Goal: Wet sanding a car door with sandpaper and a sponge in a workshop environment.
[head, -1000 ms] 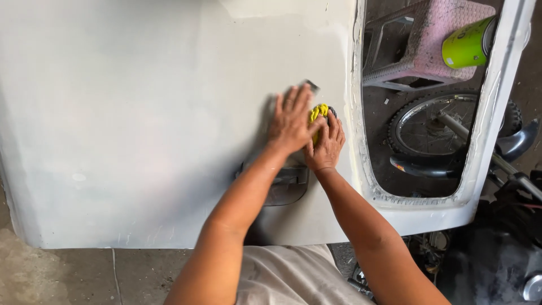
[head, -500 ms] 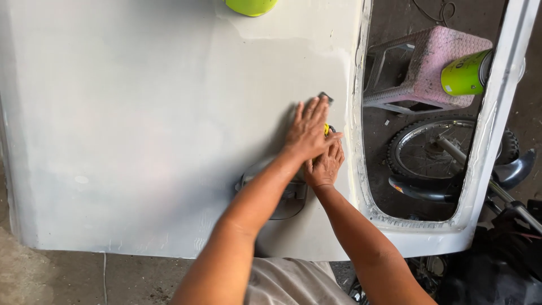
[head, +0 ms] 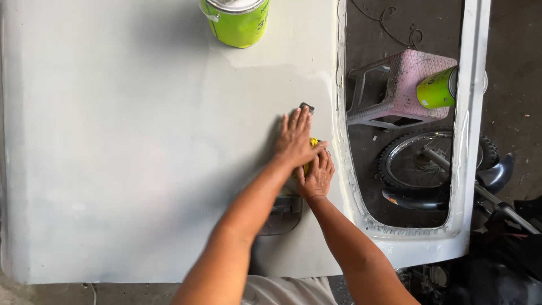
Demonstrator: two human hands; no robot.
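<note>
A small yellow block (head: pixel 312 143) is pressed flat against the pale grey car door panel (head: pixel 141 141), close beside the inner edge of the window opening (head: pixel 403 169). It is almost wholly covered: only a sliver of yellow shows between the two hands, and a dark corner, seemingly of a sheet wrapped round it, shows beyond the fingertips at the far end. Its long axis appears to run away from the body, roughly parallel to the window edge.

The left hand (head: pixel 293 138) is laid on top with fingers spread and extended, palm down, and is the nearer of the two to the far end. The right hand (head: pixel 316 178) is set just behind it, fingers curled against the near end. Both grips are closed loosely on the block by pressure rather than by wrapping. Both forearms are stretched forward, converging on the one spot.

A green tin (head: pixel 236 21) stands well apart at the panel's far edge.
</note>
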